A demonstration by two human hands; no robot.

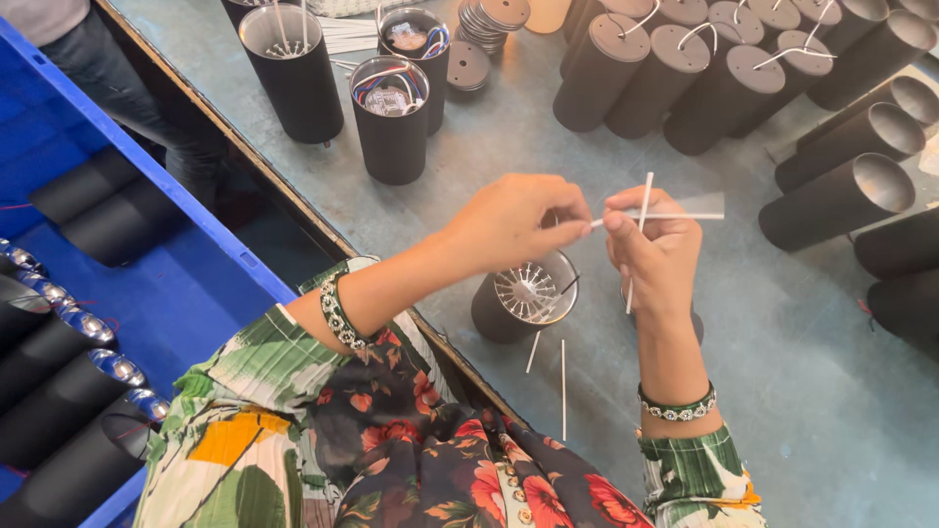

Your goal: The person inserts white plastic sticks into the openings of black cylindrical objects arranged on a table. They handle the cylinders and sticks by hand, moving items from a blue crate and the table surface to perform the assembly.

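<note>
A blue crate (pixel 186 244) of black cylinders sits at my far left, beside the grey worktable (pixel 782 391). Open black housings with wiring (pixel 389 117) stand upright farther back; capped ones (pixel 724 93) crowd the right. My left hand (pixel 514 223) pinches one end of a thin white sleeve (pixel 675 216) lying crosswise, left to right. My right hand (pixel 657 256) grips it, with another sleeve pointing upward, above a finned housing (pixel 523 298).

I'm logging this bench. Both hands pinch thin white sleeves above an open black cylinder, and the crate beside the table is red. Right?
Not quite: the crate is blue, as the head view shows. The rest stands: left hand and right hand pinch thin white sleeves above the open black cylinder.
</note>
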